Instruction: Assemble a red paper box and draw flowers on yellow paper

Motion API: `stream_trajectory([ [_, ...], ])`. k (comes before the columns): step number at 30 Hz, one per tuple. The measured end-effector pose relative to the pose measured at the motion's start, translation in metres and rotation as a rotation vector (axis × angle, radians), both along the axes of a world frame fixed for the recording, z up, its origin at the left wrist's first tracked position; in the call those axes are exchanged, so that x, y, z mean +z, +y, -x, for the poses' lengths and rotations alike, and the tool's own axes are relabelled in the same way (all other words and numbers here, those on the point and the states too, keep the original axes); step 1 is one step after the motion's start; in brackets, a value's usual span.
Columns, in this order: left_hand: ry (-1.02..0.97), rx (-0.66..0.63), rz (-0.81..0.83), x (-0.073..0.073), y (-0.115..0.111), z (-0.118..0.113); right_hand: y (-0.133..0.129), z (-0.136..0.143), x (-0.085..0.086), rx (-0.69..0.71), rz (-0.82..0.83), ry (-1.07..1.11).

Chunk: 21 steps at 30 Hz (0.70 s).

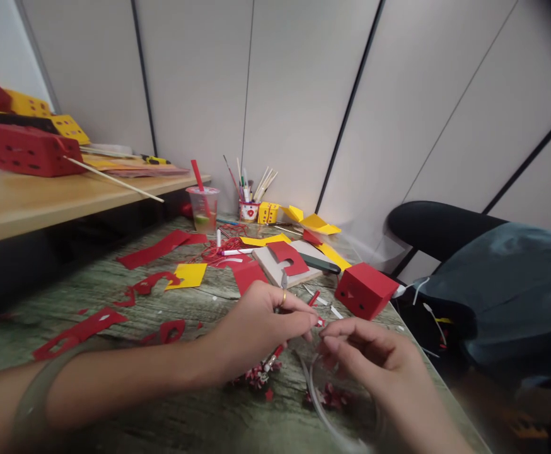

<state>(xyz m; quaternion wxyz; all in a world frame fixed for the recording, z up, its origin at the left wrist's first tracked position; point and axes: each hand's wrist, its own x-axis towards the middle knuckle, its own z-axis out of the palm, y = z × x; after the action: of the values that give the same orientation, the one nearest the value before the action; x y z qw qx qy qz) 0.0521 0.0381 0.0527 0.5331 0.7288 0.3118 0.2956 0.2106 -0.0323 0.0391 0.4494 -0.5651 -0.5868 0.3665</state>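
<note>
My left hand [273,318], a ring on one finger, is closed around a thin red stick [279,350] with a silvery end that slants down out of the fist. Close to its right, my right hand [370,353] has thumb and fingertips pinched together; what they hold is too small to name. A tiny red and white piece [320,321] shows between the two hands. Below the right hand lies a clear round container [320,410] with dark red pieces by it. Small red and white paper bits [256,376] lie beneath the left hand.
Red paper scraps [79,332] and a yellow sheet [188,275] lie on the green wood-patterned table [176,403]. Behind are a drink cup [203,211], a pen holder [249,212] and a white board [270,265]. A red box [365,290] stands at the right edge, near a black chair [446,227].
</note>
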Motion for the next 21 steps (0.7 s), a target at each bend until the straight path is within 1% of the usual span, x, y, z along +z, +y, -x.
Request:
stream_trajectory([
  [3,0.016,0.008,-0.038,-0.003,0.0,0.0,0.001,0.0,0.0,-0.035,-0.01,-0.011],
  [6,0.046,0.044,-0.098,-0.008,-0.001,-0.001,0.002,0.001,-0.001,-0.058,0.002,0.008],
  [10,0.05,0.036,-0.125,-0.011,-0.002,-0.001,0.003,0.002,-0.001,-0.024,-0.002,0.008],
  [13,0.045,0.035,-0.183,-0.009,-0.004,-0.001,0.003,0.002,0.0,0.008,0.003,0.011],
  [17,0.058,0.042,-0.254,-0.005,-0.006,0.0,0.003,0.002,0.001,0.025,0.008,-0.046],
  [21,0.111,0.044,-0.313,-0.003,-0.008,0.001,0.002,0.003,0.002,0.017,0.059,-0.04],
])
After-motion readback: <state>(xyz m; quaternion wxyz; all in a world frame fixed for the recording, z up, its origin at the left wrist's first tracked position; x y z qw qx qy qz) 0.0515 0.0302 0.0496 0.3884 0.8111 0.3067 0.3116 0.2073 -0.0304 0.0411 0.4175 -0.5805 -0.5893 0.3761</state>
